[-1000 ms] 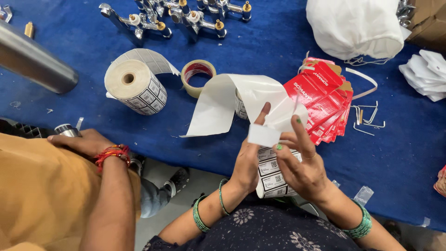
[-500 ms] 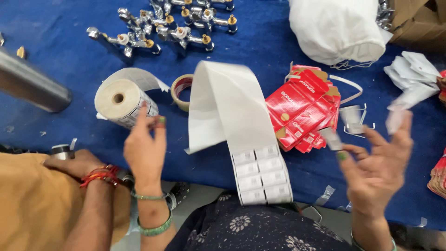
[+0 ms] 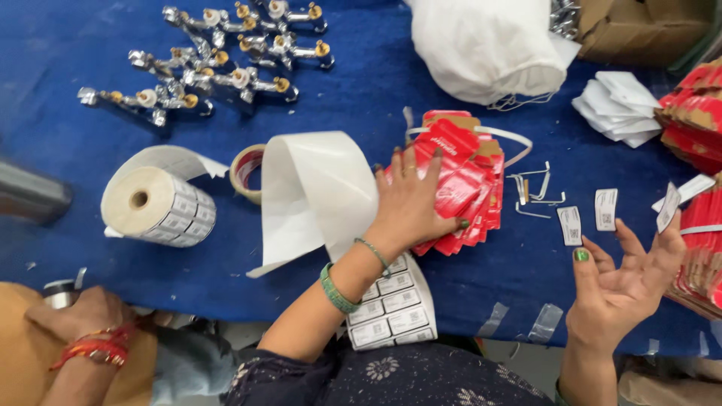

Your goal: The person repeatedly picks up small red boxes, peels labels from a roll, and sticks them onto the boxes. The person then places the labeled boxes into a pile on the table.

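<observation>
Left hand (image 3: 410,199): centre of the frame, palm down, fingers spread wide, pressing flat on the stack of red cards (image 3: 466,188); grips nothing.

Right hand (image 3: 628,282): lower right of the frame, palm up, fingers splayed wide. Three small white labels (image 3: 605,209) sit at its fingertips; whether they are stuck to the fingers cannot be told.

Stack of red cards: centre right, fanned out on the blue table cover (image 3: 68,53), partly under the left hand.

Backing strip (image 3: 316,192): white, arching just left of the left hand, running down to a sheet of printed labels (image 3: 391,308) at the table's near edge, beside the left forearm.

Label roll (image 3: 154,207): centre left, lying on its side.

Tape roll (image 3: 247,171): between the label roll and the backing strip.

Metal taps (image 3: 218,64): upper left, grouped in rows.

White bag (image 3: 489,45): top centre right.

Wire hooks (image 3: 534,192): just right of the red cards.

Second person's hand (image 3: 79,316): lower left corner, with red bangles, resting at the table's edge.
</observation>
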`<state>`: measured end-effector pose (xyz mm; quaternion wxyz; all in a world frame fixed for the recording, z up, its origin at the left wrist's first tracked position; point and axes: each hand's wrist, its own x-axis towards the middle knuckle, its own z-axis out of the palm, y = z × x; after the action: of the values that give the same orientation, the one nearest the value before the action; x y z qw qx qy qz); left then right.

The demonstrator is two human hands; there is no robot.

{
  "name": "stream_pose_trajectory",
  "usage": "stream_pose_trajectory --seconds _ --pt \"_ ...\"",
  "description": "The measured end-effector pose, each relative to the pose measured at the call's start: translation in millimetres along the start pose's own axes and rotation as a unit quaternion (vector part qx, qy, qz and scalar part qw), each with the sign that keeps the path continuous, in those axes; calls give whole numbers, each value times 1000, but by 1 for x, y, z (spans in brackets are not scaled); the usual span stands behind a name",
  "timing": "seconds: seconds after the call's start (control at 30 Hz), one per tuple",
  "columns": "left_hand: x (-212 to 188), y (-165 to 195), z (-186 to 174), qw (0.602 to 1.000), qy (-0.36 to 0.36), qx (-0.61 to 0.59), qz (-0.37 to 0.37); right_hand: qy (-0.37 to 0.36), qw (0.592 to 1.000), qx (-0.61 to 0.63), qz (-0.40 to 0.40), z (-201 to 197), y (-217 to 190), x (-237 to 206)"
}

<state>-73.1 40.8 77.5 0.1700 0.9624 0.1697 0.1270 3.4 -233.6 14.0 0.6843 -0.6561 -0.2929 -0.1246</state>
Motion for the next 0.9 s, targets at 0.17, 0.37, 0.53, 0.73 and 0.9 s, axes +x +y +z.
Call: stream_pose_trajectory --seconds 0.17,0.37,0.53,0.73,0.9 --pt "4 -17 14 999 -27 -7 -46 17 999 16 27 -4 -1 -3" --pt "4 -19 11 996 -50 -24 -75 8 999 47 26 5 0 0" --pt "6 -19 2 996 -26 -52 -66 4 998 51 22 8 -6 0" --pt "-2 -31 -45 968 63 -244 22 35 999 19 35 -7 -20 -10" --pt "-20 -26 -39 736 -146 -661 12 75 997 7 29 -22 -33 -18"
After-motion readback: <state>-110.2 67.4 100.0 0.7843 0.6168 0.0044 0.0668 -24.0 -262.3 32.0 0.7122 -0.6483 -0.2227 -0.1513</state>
